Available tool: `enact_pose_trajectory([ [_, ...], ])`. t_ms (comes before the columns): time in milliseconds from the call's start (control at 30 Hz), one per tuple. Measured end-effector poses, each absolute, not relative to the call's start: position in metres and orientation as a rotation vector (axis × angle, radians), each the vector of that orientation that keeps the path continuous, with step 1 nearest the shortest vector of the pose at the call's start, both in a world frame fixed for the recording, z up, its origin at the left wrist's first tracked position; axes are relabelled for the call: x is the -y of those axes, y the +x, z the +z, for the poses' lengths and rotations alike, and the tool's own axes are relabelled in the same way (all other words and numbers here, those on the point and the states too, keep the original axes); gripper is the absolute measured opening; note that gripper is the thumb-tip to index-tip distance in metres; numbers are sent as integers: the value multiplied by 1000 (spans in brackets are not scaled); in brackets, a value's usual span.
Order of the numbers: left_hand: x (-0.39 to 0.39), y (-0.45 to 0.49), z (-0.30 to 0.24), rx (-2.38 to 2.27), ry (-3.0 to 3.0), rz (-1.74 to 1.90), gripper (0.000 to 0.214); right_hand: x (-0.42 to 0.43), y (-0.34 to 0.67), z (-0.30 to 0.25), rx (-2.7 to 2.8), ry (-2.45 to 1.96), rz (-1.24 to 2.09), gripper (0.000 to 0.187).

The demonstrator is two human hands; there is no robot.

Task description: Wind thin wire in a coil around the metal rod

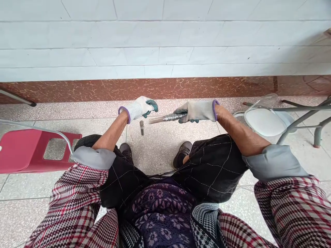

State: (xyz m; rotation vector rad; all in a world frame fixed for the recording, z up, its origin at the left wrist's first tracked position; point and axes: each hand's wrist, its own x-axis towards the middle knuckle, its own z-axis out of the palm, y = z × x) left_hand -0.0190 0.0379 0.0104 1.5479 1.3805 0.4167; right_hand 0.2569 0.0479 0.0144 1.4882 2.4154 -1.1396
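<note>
White tiles line the wall (165, 34) down to a reddish-brown skirting (144, 89), below which runs a pale speckled floor (152, 155). Both forearms reach forward and inward from rolled-back sleeves with grey linings, and each hand wears a white knit glove with dark green coating and a purple cuff. The right hand (191, 112) is wrapped around one end of a silver-bound rod (172, 117), back of the hand upward, with the rod's bare brownish end pointing left, toward the other hand. The left hand (146, 106) is raised near that end, wrist slightly bent and fingers curled downward; I cannot tell whether it pinches something thin. Just below it a short dark cylinder (142, 127) appears upright, apart from the rod; its surface bands are too small to make out. Black trousers with a white stitched grid (214, 168) spread to either side, above dark shoes (184, 150). A red stool (18, 151) is at the left, a white-seated chair (263, 122) at the right.
</note>
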Motion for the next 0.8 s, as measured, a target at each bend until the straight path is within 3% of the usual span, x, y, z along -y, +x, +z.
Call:
enact_pose_trajectory([
  [133,-40,-13,10,-1362,1564,394,4,-39,253,24,-2383,1430,-1566,36],
  [233,-38,-6,6,-1329,1560,411,9,-38,241,27,-2502,1587,-1608,38],
  [300,-34,-2,3,-1294,1553,455,15,-41,233,24,-2592,1712,-1407,36],
  [467,-32,-5,-4,-1272,1599,539,19,-54,222,15,-2646,1747,-482,41],
  [600,-40,-14,-9,-1323,1579,538,16,-57,224,16,-2428,1666,-222,41],
  [667,-44,-17,-11,-1338,1578,568,18,-54,229,18,-2379,1622,-312,33],
  [800,-48,-20,-13,-1291,1594,572,23,-39,240,24,-2359,1462,-938,21],
])
